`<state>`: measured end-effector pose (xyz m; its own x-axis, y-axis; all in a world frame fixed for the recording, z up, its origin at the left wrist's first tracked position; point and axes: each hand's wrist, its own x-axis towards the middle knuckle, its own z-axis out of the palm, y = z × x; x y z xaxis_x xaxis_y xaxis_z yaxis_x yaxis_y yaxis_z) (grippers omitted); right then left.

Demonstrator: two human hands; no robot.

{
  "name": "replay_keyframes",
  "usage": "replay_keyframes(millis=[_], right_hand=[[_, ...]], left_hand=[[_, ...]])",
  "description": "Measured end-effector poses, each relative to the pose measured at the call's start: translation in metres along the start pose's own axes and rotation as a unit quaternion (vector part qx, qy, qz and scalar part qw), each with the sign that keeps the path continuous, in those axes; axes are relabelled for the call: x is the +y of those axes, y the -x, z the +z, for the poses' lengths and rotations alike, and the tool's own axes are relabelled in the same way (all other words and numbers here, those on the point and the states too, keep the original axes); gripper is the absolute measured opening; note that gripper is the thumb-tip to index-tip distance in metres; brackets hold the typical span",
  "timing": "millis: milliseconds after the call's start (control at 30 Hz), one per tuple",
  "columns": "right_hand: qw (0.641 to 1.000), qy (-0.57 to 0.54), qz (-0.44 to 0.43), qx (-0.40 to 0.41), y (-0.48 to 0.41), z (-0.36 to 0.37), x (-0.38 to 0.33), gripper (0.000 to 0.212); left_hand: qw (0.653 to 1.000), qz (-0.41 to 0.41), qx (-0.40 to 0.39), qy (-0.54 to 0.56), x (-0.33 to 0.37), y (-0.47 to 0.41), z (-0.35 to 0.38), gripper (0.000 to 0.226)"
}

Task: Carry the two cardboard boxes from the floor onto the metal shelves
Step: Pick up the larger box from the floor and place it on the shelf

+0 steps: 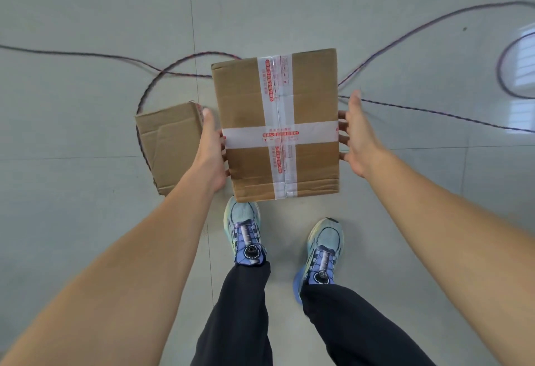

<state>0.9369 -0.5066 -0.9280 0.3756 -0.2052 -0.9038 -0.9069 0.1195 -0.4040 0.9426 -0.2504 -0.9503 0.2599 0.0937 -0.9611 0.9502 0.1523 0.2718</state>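
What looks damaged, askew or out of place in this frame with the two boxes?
A twisted dark cable loops loose across the grey tiled floor, passing behind both boxes: a trip risk. The smaller plain cardboard box lies askew with creased flaps. The taped brown cardboard box, between left hand and right hand, looks intact.

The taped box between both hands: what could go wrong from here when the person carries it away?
The cable loops over the floor around the taped box; a foot could catch in it. The left hand and right hand only press the side faces, so the box might slip. The smaller box lies close beside, easy to kick.
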Motion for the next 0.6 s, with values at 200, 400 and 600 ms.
replay_keyframes(millis=[200, 400, 600], right_hand=[[0.998, -0.046, -0.041, 0.001, 0.092, -0.01, -0.046, 0.076], [0.992, -0.048, -0.12, 0.01, 0.206, -0.027, -0.124, 0.077], [0.978, -0.02, -0.203, -0.045, 0.341, -0.057, -0.207, 0.096]], left_hand=[[0.998, 0.058, -0.039, 0.011, 0.04, 0.113, -0.015, 0.106], [0.989, 0.13, -0.053, 0.048, 0.092, 0.234, -0.019, 0.099], [0.972, 0.206, -0.088, 0.074, 0.137, 0.375, -0.022, 0.097]])
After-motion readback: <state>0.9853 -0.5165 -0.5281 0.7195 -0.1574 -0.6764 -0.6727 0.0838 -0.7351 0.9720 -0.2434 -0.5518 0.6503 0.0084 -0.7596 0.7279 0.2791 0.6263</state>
